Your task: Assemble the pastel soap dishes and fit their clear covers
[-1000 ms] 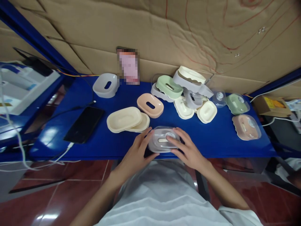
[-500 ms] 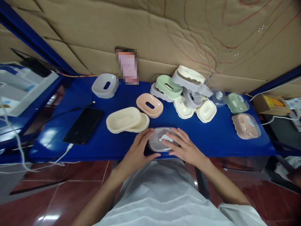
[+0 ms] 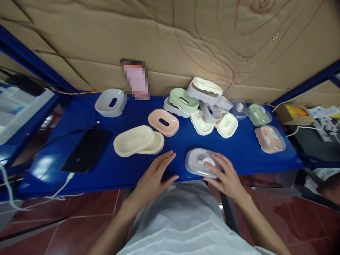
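Grey under its clear lid, the soap box (image 3: 200, 162) sits at the near edge of the blue tabletop (image 3: 239, 156), and my right hand (image 3: 225, 176) rests on its near right side, fingers spread over the lid in a loose grip, not clenched. My left hand (image 3: 154, 176) lies flat and released on the bare tabletop just left of it, holding nothing. I judge this the step of moving a finished box aside, toward the pink lidded box (image 3: 270, 139) and green lidded box (image 3: 259, 114) at the right; the next move calls for a firmer hold on the lid before any lift.
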Motion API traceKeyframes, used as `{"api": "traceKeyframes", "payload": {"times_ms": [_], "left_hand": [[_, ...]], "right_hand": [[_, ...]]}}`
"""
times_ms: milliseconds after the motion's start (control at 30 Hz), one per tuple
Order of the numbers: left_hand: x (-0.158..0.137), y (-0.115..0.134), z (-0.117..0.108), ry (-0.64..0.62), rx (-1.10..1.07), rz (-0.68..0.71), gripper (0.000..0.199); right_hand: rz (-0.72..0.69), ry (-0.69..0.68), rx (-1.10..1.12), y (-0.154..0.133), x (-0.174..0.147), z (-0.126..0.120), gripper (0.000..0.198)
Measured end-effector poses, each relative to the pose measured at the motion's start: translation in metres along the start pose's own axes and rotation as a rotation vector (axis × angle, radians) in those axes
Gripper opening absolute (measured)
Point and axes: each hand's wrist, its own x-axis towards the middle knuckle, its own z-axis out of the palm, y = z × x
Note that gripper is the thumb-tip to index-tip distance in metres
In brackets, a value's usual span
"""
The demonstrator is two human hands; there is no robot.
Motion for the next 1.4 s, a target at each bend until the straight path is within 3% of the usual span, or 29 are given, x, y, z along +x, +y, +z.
{"api": "traceKeyframes", "payload": {"times_ms": [200, 333, 433, 500, 667, 900, 1067, 1200, 1267, 1400], "left_hand": [[0.005, -0.002, 0.004, 0.026, 0.094, 0.054, 0.049], [0.006, -0.002, 0.005, 0.043, 0.121, 0.089, 0.040], [0.006, -0.001, 0.006, 0.044, 0.141, 0.087, 0.038], [0.006, -0.001, 0.006, 0.046, 0.153, 0.088, 0.037], [0.006, -0.001, 0.007, 0.039, 0.186, 0.097, 0.036], [0.004, 0.001, 0.004, 0.007, 0.178, 0.161, 0.039], [0.014, 0.009, 0.002, -0.057, 0.225, 0.258, 0.060], [0.027, 0.018, 0.007, -0.167, 0.307, 0.374, 0.084], [0.031, 0.022, 0.008, -0.205, 0.334, 0.416, 0.078], [0.029, 0.025, 0.007, -0.179, 0.408, 0.374, 0.061]], "right_hand": [[0.429, 0.200, -0.364, 0.049, -0.047, -0.026, 0.064], [0.620, 0.245, -0.503, 0.088, -0.038, -0.030, 0.067], [0.678, 0.238, -0.570, 0.106, -0.014, -0.028, 0.072], [0.626, 0.223, -0.565, 0.109, 0.008, -0.023, 0.075], [0.320, 0.062, -0.346, 0.091, 0.046, -0.003, 0.067], [0.147, -0.046, -0.101, 0.046, 0.036, -0.001, 0.045], [-0.035, -0.255, 0.164, 0.008, 0.039, -0.017, 0.050], [-0.172, -0.296, 0.296, 0.005, 0.062, -0.031, 0.043], [-0.154, -0.212, 0.267, 0.017, 0.081, -0.032, 0.043], [0.122, 0.034, -0.047, 0.065, 0.128, -0.018, 0.056]]}}
